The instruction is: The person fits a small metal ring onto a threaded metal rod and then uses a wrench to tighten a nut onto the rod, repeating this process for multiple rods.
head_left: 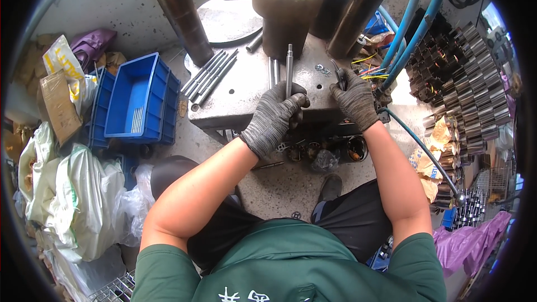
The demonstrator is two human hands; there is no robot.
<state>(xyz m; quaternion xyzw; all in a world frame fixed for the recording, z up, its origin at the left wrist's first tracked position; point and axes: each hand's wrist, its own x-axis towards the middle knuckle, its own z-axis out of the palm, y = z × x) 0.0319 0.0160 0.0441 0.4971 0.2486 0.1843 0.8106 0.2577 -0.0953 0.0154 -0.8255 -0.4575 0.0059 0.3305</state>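
Observation:
My left hand [274, 116], in a grey knit glove, is closed round a stepped metal shaft [289, 70] held upright over the front of the steel press table [246, 86]. Closed in my gloved right hand [356, 98] is a dark plier-like tool [339, 74], its grip mostly hidden by the fingers. Small metal clips [323, 69] lie on the table between the hands. Behind the held shaft, more bare rods [273, 71] show in part. On the table's left side a row of several metal shafts [213, 75] lies side by side.
A heavy steel cylinder [286, 8] rises at the table's middle, between two dark columns [178, 14]. Blue hoses [417, 28] hang at the right, near stacked metal cylinders [475, 84]. Left of the table stand blue crates [134, 98] and white sacks [81, 201].

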